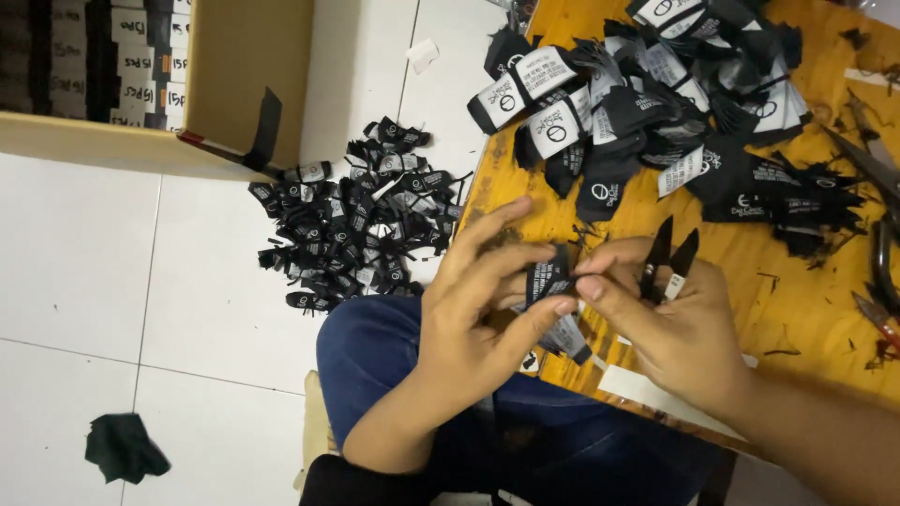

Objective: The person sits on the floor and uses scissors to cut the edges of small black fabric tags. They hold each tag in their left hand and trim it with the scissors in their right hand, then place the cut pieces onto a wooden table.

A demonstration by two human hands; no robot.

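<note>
My left hand and my right hand meet over the near edge of a yellow wooden table. Between the fingertips of both hands is a small black woven label with white print; a second strip of labels hangs below it. My right hand also holds small black thread snips, blades pointing up and apart. A heap of black and white labels and banded bundles lies on the table beyond my hands.
A pile of loose black labels lies on the white tiled floor at left. An open cardboard box holds stacked bundles. A dark cloth scrap lies at lower left. Large scissors rest at the table's right edge. My blue-trousered knee is below.
</note>
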